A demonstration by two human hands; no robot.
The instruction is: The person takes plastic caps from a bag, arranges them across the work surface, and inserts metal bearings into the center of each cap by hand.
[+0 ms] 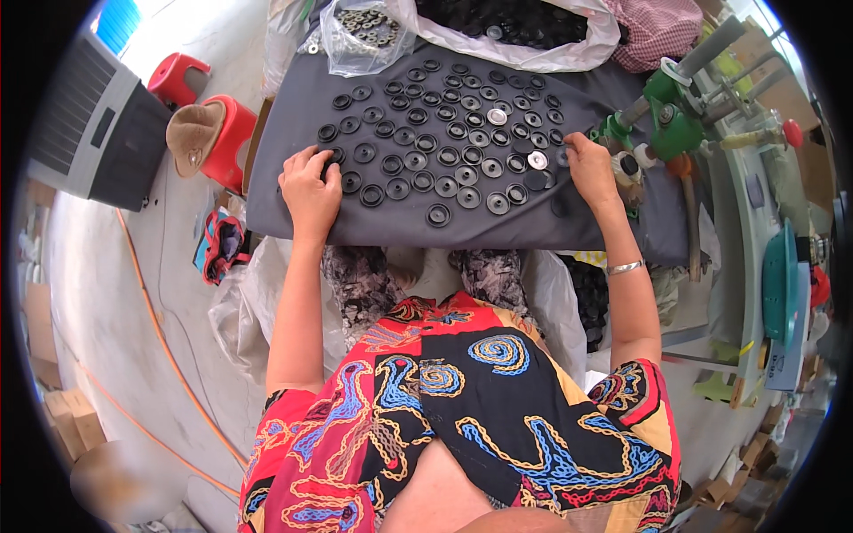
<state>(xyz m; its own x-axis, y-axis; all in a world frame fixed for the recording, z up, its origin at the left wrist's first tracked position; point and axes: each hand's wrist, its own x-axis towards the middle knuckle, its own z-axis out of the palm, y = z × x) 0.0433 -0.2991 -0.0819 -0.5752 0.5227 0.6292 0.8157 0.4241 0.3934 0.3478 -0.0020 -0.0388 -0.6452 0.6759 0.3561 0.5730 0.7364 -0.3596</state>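
Black rings (pixel 444 133) between hands; green press (pixel 673 115) beside right hand (pixel 590 169).

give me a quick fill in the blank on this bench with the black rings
1. The black rings lie spread on a dark ____ cloth.
2. The left hand rests at the cloth's ____ edge.
3. The right hand wears a ____ bangle on its wrist.
4. A tan hat sits on a ____ stool.

Missing words: grey; left; silver; red
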